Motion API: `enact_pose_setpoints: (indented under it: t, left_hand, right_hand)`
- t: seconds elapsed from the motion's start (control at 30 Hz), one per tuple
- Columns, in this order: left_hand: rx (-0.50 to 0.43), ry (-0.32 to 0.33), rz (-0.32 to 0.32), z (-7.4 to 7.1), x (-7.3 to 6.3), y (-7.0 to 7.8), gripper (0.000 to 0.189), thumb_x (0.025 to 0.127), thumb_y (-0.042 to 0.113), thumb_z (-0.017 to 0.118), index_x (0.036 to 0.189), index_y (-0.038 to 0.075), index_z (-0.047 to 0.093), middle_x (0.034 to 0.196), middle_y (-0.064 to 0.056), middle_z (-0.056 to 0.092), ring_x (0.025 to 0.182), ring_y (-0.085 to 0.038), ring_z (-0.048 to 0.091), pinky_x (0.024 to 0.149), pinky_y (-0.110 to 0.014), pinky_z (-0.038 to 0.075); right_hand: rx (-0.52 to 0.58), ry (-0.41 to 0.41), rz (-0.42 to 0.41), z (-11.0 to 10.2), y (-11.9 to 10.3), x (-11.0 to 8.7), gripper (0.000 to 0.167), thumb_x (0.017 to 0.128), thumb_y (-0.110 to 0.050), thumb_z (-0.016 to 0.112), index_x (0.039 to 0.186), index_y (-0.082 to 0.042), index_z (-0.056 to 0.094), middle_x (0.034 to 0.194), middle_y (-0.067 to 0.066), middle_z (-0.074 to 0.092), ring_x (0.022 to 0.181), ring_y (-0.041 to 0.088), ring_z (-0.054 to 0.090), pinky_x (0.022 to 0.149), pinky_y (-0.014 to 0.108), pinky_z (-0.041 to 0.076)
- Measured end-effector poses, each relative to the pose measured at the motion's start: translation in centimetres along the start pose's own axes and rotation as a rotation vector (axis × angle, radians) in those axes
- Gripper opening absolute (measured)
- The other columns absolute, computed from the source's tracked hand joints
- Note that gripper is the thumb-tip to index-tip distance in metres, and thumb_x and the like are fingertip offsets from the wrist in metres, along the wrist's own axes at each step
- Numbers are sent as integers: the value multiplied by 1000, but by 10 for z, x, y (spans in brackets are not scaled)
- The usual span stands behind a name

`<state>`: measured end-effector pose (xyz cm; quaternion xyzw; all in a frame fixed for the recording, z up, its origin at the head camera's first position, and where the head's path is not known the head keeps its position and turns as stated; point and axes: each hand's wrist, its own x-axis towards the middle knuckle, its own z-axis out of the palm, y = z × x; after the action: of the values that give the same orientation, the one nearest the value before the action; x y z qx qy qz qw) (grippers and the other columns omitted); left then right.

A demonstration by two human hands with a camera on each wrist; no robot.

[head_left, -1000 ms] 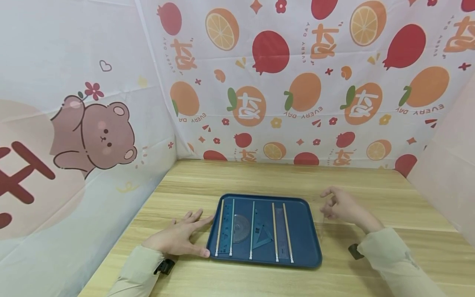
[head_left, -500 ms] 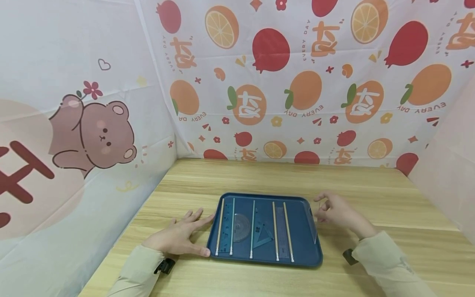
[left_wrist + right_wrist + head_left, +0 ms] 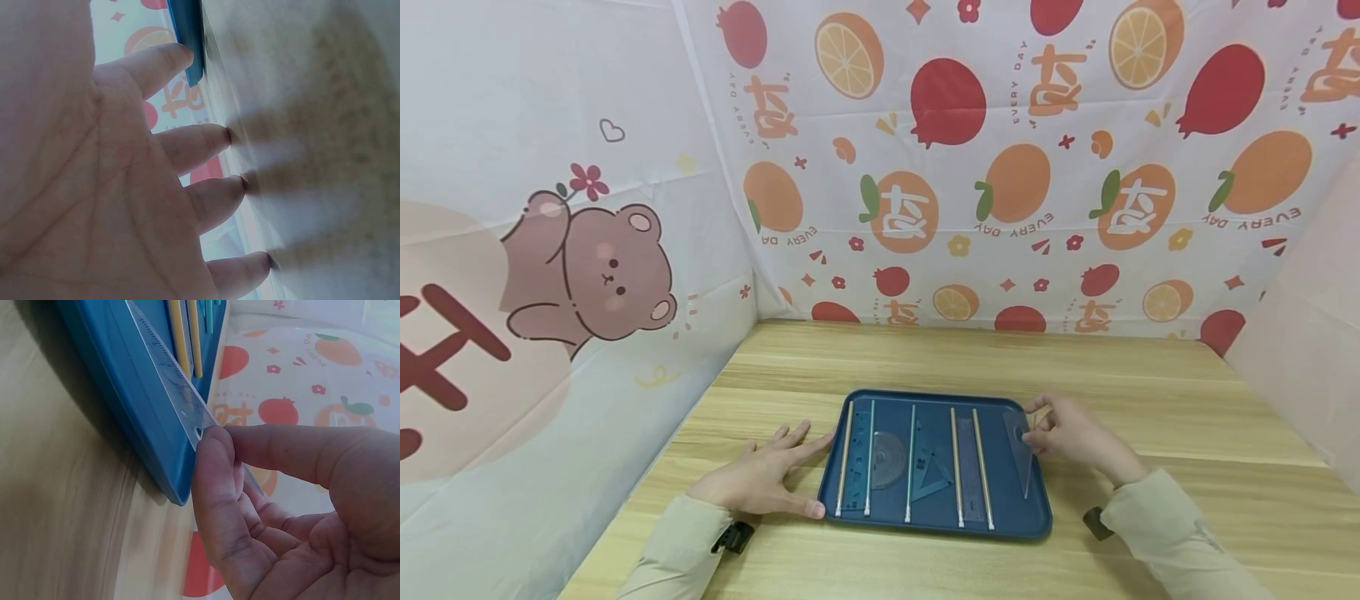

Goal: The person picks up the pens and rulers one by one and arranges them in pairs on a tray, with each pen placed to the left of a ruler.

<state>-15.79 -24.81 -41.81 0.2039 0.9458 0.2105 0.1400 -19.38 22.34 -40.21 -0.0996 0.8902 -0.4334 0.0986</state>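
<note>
My right hand [image 3: 1078,437] pinches a clear set square [image 3: 1021,458] by its upper part, between thumb and index finger. In the right wrist view the set square [image 3: 165,369] shows scale marks along one edge and a hole near the fingertips. It slants over the right end of the blue tray [image 3: 891,414]; whether it touches the tray floor I cannot tell. My left hand [image 3: 767,475] rests with fingers spread at the tray's left side, thumb at the near-left corner. In the left wrist view, one finger of the left hand [image 3: 119,169] touches the tray's edge [image 3: 187,37].
Across the tray lie a teal ruler [image 3: 854,467], a clear protractor [image 3: 889,460], a teal set square [image 3: 921,464] and a purplish clear ruler [image 3: 971,475]. Several gold and teal pencils, such as one gold pencil [image 3: 957,475], separate them. The wooden table [image 3: 970,362] meets fabric walls.
My right hand has moved left, bringing the set square from beside the tray's right edge to over its right end. The left hand has stayed still.
</note>
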Motion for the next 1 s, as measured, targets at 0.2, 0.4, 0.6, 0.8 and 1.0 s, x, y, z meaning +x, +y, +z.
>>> enact_pose_setpoints:
  t: [0.2,0.4,0.6,0.8,1.0]
  left_hand:
    - [9,-1,1,1,1,-1,108,81,65,86,170,29,36,177,-27,19,161,-62,14,111,-94,11]
    - [3,-4,2,1,0,-1,108,81,65,86,169,29,36,177,-27,19,161,-61,14,111,-94,11]
    - [2,-2,5,1,1,-1,108,81,65,86,169,29,36,177,-27,20,161,-61,14,111,-94,11]
    - [6,-3,4,1,1,-2,108,81,65,86,170,28,36,177,-27,19,161,-61,15,111,-94,11]
    - [8,-5,4,0,2,-2,108,81,64,86,170,28,35,177,-28,19,161,-62,14,111,-94,11]
  right_hand:
    - [9,-7,2,6,0,2,49,94,5,74,136,17,51,83,14,69,72,20,73,72,40,67]
    - [6,-4,9,11,-1,4,49,94,6,75,135,16,52,80,13,68,70,19,72,69,37,66]
    - [-21,1,19,16,-1,6,46,93,3,77,132,14,55,78,12,67,68,19,72,67,36,66]
    - [-17,8,34,20,-1,8,46,91,4,79,129,13,55,79,13,66,67,19,72,67,36,66]
    - [-14,19,50,22,-5,7,44,90,4,80,126,12,56,79,13,67,66,19,71,66,36,66]
